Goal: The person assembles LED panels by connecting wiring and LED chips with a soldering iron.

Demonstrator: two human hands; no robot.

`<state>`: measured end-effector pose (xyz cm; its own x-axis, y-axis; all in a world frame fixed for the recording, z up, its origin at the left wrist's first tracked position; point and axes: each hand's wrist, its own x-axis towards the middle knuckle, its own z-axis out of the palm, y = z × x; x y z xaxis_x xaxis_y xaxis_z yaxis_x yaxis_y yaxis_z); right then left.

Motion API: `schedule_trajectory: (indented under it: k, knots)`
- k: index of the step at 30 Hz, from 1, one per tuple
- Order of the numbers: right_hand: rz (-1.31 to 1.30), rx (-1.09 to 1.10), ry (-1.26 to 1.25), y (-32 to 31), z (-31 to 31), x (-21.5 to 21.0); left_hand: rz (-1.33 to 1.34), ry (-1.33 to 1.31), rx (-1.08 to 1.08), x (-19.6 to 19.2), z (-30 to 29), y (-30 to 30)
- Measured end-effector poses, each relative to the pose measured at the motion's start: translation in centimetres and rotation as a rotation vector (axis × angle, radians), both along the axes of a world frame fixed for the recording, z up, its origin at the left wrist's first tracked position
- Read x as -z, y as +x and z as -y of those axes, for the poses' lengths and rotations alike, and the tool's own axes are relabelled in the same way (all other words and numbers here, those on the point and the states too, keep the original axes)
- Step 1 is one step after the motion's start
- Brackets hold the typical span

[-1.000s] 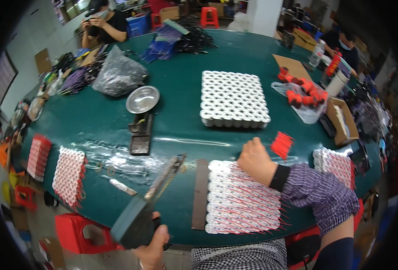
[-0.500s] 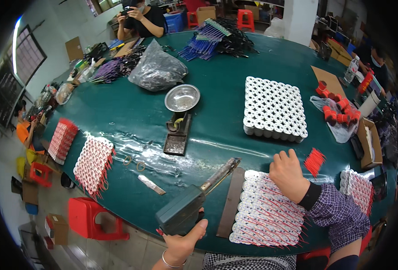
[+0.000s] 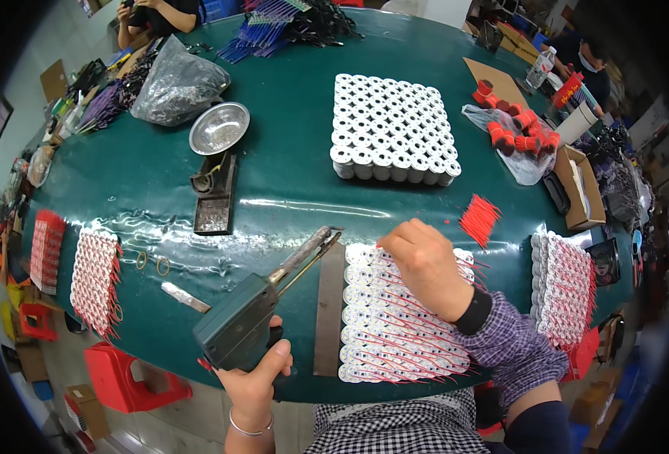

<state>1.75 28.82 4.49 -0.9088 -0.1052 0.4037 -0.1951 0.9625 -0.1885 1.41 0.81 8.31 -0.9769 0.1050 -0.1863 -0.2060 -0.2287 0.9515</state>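
My left hand [image 3: 257, 382] is closed round the handle of a dark green soldering gun [image 3: 236, 321]. The gun's long metal tip points up and right, over the top end of a dark flat strip [image 3: 328, 318]. Right of that strip lies a block of round white circuit boards [image 3: 357, 352], with thin red wires slanting across many of them. Above the block's far edge, my right hand [image 3: 429, 265] is pinched, and a red wire end shows at its fingertips. Loose red wires [image 3: 480, 220] lie in a small pile beyond this hand.
Far ahead stands a block of white cylinders [image 3: 395, 129]. A metal bowl [image 3: 219, 129] and a soldering stand [image 3: 215, 200] are left of it. Wired boards lie at both sides [image 3: 92, 276]. Red wire bundles [image 3: 527, 121] rest on plastic, near a cardboard box [image 3: 580, 189]. Other people sit around the table.
The view has shifted, so the table's things appear further left and higher. My right hand has moved left over the boards' far edge. My left hand still grips the soldering gun.
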Motion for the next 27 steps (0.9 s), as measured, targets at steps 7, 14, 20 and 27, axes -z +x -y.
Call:
schedule_trajectory:
  k: [7, 14, 20, 27]
  knots:
    - [-0.088, 0.022, -0.229, 0.7, 1.3, 3.1, -0.004, -0.150, 0.075, 1.8, -0.9, 0.1]
    - [-0.105, 0.005, -0.202, 0.9, 1.4, 3.5, -0.147, -0.336, 0.223, 3.9, -1.1, 0.0]
    - [-0.089, 0.001, -0.175, 0.9, 1.4, 3.3, -0.224, -0.404, 0.185, 3.8, -2.2, -0.2]
    - [-0.078, 0.007, -0.168, 0.8, 1.3, 3.4, -0.317, -0.444, 0.247, 4.1, -2.4, -0.9]
